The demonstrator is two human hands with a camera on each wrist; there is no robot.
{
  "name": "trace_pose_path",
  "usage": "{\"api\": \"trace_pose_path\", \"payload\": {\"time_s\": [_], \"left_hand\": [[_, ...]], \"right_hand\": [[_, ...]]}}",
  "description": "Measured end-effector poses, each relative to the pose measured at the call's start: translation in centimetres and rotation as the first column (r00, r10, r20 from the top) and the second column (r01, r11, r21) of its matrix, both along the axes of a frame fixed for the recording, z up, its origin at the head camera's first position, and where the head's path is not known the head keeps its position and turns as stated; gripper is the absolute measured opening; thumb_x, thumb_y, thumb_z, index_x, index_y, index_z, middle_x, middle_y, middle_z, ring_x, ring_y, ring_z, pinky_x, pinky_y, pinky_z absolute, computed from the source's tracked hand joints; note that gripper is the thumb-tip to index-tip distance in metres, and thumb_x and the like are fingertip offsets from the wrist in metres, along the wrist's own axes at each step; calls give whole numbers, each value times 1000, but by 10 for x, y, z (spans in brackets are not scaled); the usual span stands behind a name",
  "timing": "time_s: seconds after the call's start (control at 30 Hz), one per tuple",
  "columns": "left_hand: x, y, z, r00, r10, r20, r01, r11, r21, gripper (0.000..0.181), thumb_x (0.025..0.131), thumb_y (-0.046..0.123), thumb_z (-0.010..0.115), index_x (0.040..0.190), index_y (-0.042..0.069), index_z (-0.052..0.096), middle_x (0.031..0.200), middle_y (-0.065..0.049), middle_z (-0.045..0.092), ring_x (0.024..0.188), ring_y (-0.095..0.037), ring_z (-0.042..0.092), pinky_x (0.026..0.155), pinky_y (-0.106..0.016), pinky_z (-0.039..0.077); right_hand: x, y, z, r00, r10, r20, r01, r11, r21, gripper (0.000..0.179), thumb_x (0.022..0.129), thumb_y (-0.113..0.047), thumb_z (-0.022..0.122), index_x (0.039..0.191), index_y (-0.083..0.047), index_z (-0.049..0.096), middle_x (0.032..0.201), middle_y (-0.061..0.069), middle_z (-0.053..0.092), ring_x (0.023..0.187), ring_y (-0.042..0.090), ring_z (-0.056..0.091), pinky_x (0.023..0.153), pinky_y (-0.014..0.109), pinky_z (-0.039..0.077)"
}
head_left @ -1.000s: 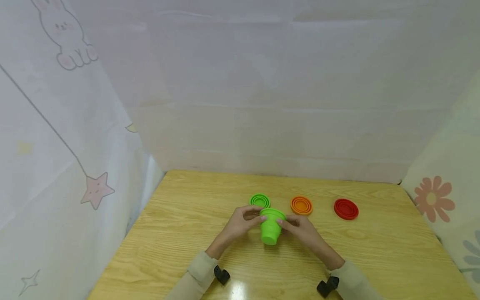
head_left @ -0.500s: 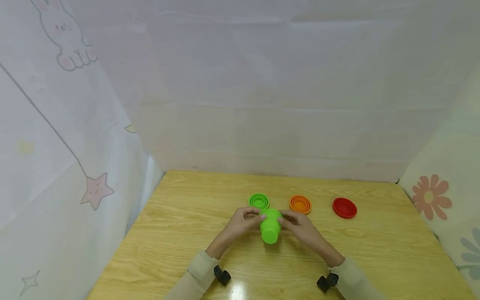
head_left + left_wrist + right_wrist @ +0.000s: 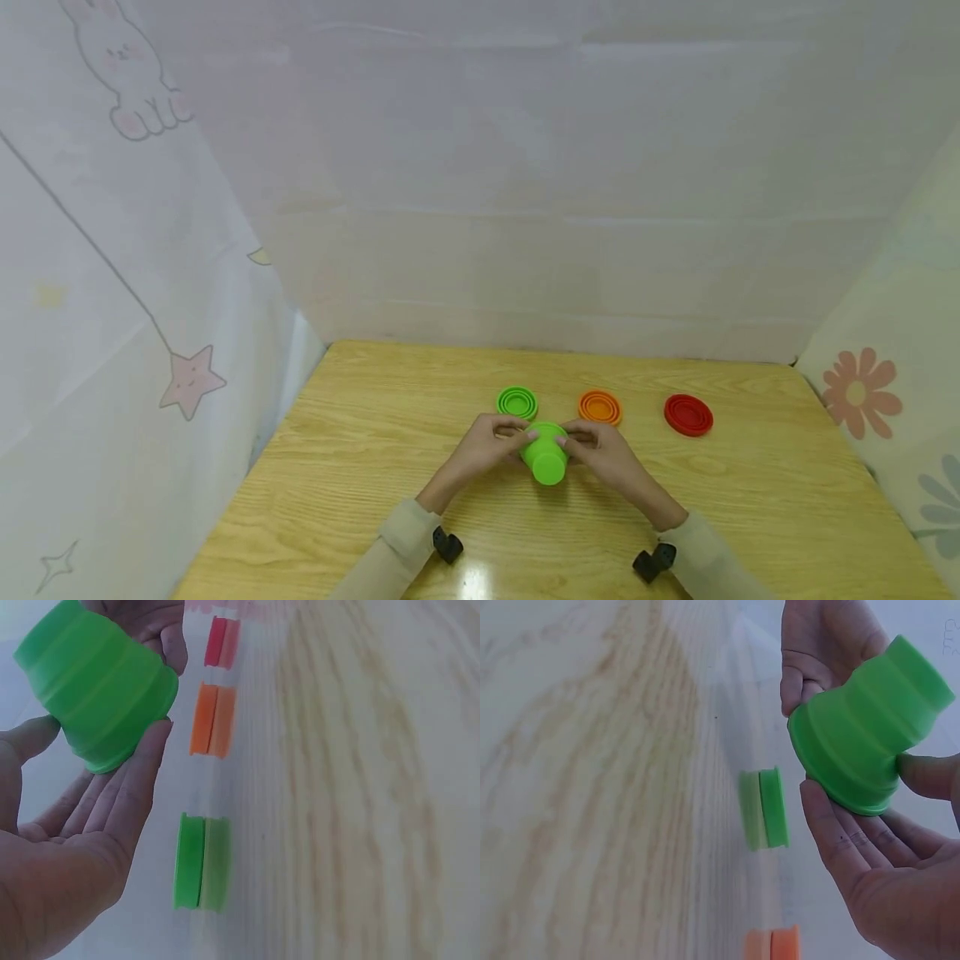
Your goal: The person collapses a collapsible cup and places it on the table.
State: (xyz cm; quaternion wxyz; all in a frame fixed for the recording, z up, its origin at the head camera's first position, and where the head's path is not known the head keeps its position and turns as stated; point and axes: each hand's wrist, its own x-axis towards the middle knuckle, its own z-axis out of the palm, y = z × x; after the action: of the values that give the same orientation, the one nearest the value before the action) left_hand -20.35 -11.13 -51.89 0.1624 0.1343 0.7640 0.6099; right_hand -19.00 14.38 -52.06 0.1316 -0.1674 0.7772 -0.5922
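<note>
Between both hands, above the table, is a green collapsible silicone cup, expanded into ridged tiers. Its narrow base tips up toward the head camera and its wide rim faces away and down. On its left side, the left hand holds it with the thumb on the wall and fingertips at the rim. The right hand grips the other side the same way. In the left wrist view the ridged cup leans between thumb and fingers; the right wrist view shows the cup with its rim near the fingertips.
On the wooden table beyond the hands lie three flat collapsed cups in a row: green, orange and red. A printed cloth hangs behind and at both sides. Each wrist carries a small black camera.
The cup has tipped further, its base swinging up toward the head camera so its wall looks shorter. Both hands keep their hold and have barely shifted.
</note>
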Motion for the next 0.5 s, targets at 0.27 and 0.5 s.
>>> {"api": "trace_pose_path", "payload": {"time_s": [0.27, 0.5], "left_hand": [[0, 0, 1, 999, -42, -28, 43, 999, 10, 38, 102, 28, 72, 126, -1, 72, 115, -21, 77, 90, -18, 76, 81, -54, 67], [0, 0, 1, 995, -37, -89, 33, 999, -43, 31, 102, 23, 71, 126, 2, 74, 112, -18, 78, 95, -19, 76, 82, -45, 68]], "right_hand": [[1, 1, 2, 999, 5, -42, -4, 1000, 26, 38, 106, -26, 66, 131, 3, 68, 122, 25, 74, 96, 12, 77, 84, 42, 68], [5, -3, 3, 987, -29, -159, 43, 995, 87, 27, 106, -12, 63, 126, 3, 71, 115, 23, 76, 95, 12, 77, 78, 32, 68]]}}
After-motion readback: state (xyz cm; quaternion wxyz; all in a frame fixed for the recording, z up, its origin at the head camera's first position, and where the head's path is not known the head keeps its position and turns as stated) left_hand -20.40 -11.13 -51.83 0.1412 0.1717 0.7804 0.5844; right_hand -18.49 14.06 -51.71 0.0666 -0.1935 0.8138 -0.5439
